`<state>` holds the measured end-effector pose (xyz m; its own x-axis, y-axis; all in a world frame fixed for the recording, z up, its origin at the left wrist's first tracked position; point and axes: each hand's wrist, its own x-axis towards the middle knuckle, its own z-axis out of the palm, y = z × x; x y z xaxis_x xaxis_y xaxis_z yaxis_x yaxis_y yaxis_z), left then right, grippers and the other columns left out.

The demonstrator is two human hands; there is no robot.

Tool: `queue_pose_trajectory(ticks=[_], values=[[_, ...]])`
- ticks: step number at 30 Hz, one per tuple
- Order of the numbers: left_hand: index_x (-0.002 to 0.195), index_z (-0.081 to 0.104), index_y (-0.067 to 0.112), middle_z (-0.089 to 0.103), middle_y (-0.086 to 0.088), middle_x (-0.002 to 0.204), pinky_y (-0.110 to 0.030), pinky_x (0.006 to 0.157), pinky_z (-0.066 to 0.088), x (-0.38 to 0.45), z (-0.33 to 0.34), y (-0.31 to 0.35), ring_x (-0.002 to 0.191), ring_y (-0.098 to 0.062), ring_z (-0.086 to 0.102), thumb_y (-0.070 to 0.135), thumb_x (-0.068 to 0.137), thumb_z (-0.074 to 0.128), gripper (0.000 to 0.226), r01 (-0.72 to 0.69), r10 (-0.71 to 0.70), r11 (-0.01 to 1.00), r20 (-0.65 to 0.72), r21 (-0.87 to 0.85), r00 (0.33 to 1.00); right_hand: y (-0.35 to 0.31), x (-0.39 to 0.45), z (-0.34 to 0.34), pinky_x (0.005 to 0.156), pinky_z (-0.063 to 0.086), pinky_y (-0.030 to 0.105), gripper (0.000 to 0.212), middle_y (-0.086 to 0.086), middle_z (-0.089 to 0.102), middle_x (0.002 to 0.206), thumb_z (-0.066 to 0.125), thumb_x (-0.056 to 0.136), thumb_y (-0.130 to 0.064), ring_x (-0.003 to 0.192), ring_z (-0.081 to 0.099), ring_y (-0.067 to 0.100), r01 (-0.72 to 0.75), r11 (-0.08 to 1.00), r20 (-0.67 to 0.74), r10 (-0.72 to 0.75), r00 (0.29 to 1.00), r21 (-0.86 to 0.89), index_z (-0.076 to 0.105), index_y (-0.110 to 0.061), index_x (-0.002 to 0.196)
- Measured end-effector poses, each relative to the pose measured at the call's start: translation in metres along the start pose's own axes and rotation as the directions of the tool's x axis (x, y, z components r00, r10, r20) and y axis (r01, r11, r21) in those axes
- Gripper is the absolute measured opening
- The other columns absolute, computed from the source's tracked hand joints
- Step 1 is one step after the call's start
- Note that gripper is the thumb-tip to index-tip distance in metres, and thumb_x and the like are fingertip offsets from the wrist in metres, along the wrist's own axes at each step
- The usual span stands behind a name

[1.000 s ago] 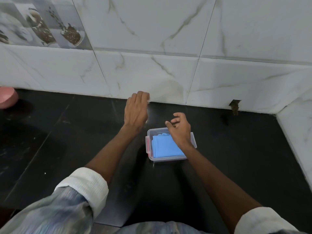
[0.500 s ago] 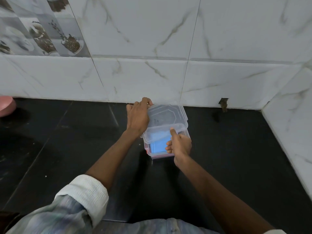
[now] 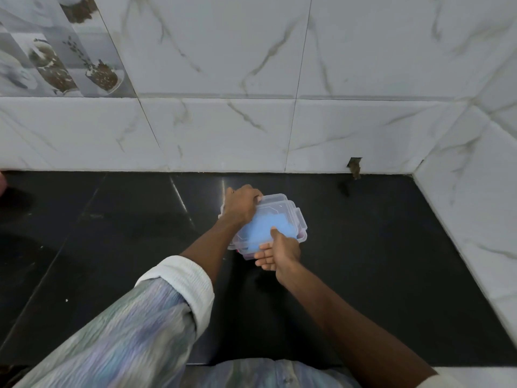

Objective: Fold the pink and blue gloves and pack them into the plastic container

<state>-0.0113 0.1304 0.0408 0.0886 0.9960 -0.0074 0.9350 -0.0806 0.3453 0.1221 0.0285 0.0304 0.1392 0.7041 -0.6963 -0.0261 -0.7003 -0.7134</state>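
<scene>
- White marble-look wall tiles (image 3: 279,65) stand behind both hands, and a black shiny counter (image 3: 112,233) lies under them.
- The plastic container (image 3: 300,233) sits on the counter, right between the two hands.
- A clear lid (image 3: 275,204) lies on top of the container. I cannot tell if it is snapped down all the way.
- The blue gloves (image 3: 263,228) show through the lid as a flat folded pile inside the box.
- A bit of pink shows low in the box near the right hand. It is too small to say what it is.
- The left hand (image 3: 240,205) grips the far left corner of the lid, with its fingers curled over the edge.
- The right hand (image 3: 281,252) holds the near edge of the box. Its thumb presses on top of the lid and its fingers reach under the rim.
- A picture tile with jars (image 3: 64,57) is on the wall, far off to the left of the hands.
- A small dark chip (image 3: 354,165) marks the bottom of the wall, off to the right past the hands.
- A striped sleeve with a white cuff (image 3: 179,278) covers the left arm.
</scene>
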Motion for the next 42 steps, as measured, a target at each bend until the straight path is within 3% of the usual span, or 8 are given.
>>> queue_pose_trajectory(ticks=[9, 14, 20, 28, 33, 36, 39, 42], values=[[0.13, 0.068, 0.03, 0.071, 0.003, 0.127, -0.04, 0.11, 0.032, 0.003, 0.018, 0.017, 0.121, -0.021, 0.064, 0.004, 0.101, 0.044, 0.046, -0.018, 0.016, 0.993, 0.02, 0.117, 1.0, 0.003, 0.004, -0.013, 0.05, 0.053, 0.027, 0.074, 0.012, 0.078, 0.067, 0.037, 0.106, -0.061, 0.066, 0.079, 0.03, -0.002, 0.999, -0.085, -0.002, 0.996, -0.049, 0.076, 0.0, 0.089], [0.126, 0.073, 0.03, 0.076, 0.004, 0.123, -0.039, 0.109, 0.034, 0.004, 0.025, 0.021, 0.117, -0.022, 0.066, 0.002, 0.099, 0.046, 0.047, -0.008, 0.009, 0.995, -0.008, 0.098, 1.0, 0.01, 0.012, -0.017, 0.047, 0.052, 0.027, 0.084, 0.01, 0.077, 0.061, 0.03, 0.103, -0.068, 0.052, 0.075, 0.023, 0.03, 0.997, -0.136, -0.038, 0.99, -0.066, 0.076, -0.001, 0.082], [0.127, 0.074, 0.03, 0.075, 0.007, 0.127, -0.039, 0.111, 0.032, 0.007, 0.027, 0.019, 0.119, -0.019, 0.065, 0.01, 0.104, 0.048, 0.04, 0.021, -0.02, 0.999, -0.016, 0.032, 1.0, 0.019, 0.022, -0.017, 0.045, 0.051, 0.026, 0.086, 0.009, 0.075, 0.058, 0.029, 0.103, -0.068, 0.049, 0.074, 0.022, 0.056, 0.994, -0.186, -0.072, 0.98, -0.09, 0.075, -0.001, 0.076], [0.119, 0.079, 0.031, 0.077, 0.009, 0.124, -0.037, 0.104, 0.034, 0.0, 0.032, 0.022, 0.112, -0.02, 0.067, 0.011, 0.101, 0.053, 0.037, 0.099, -0.101, 0.994, -0.055, -0.047, 0.993, 0.027, 0.008, -0.005, 0.057, 0.057, 0.028, 0.071, 0.008, 0.082, 0.081, 0.045, 0.101, -0.067, 0.067, 0.078, 0.02, -0.014, 0.996, 0.129, 0.025, 0.991, -0.086, 0.077, -0.004, 0.101], [0.126, 0.076, 0.032, 0.076, 0.009, 0.128, -0.037, 0.105, 0.033, -0.002, 0.031, 0.021, 0.116, -0.02, 0.066, 0.014, 0.107, 0.051, 0.037, 0.125, -0.128, 0.99, -0.039, -0.068, 0.991, 0.029, 0.006, 0.0, 0.055, 0.054, 0.025, 0.068, 0.008, 0.082, 0.079, 0.043, 0.104, -0.063, 0.059, 0.073, 0.016, -0.008, 0.998, 0.127, 0.017, 0.992, -0.069, 0.077, -0.005, 0.097], [0.126, 0.077, 0.031, 0.075, 0.008, 0.129, -0.038, 0.107, 0.032, -0.004, 0.029, 0.021, 0.117, -0.02, 0.064, 0.011, 0.107, 0.048, 0.04, 0.127, -0.128, 0.989, -0.018, -0.076, 0.992, 0.029, 0.005, -0.005, 0.057, 0.054, 0.027, 0.076, 0.009, 0.081, 0.076, 0.038, 0.102, -0.069, 0.059, 0.074, 0.018, 0.006, 0.988, 0.159, 0.019, 0.987, -0.157, 0.078, -0.006, 0.089], [0.126, 0.076, 0.03, 0.072, 0.004, 0.127, -0.04, 0.106, 0.033, -0.008, 0.024, 0.024, 0.12, -0.023, 0.061, 0.013, 0.107, 0.046, 0.039, 0.102, -0.104, 0.993, -0.045, -0.051, 0.994, 0.02, 0.003, -0.019, 0.053, 0.054, 0.027, 0.088, 0.013, 0.078, 0.068, 0.035, 0.097, -0.078, 0.052, 0.072, 0.022, 0.072, 0.93, 0.161, -0.014, 0.987, -0.36, 0.075, -0.001, 0.078], [0.124, 0.075, 0.026, 0.069, 0.001, 0.125, -0.039, 0.104, 0.032, -0.011, 0.019, 0.025, 0.12, -0.024, 0.06, 0.016, 0.107, 0.046, 0.035, 0.109, -0.113, 0.993, -0.09, -0.043, 0.99, 0.008, 0.003, -0.033, 0.048, 0.05, 0.024, 0.083, 0.01, 0.076, 0.061, 0.043, 0.09, -0.079, 0.045, 0.069, 0.019, 0.173, 0.836, 0.16, -0.104, 0.982, -0.521, 0.075, -0.004, 0.072]])
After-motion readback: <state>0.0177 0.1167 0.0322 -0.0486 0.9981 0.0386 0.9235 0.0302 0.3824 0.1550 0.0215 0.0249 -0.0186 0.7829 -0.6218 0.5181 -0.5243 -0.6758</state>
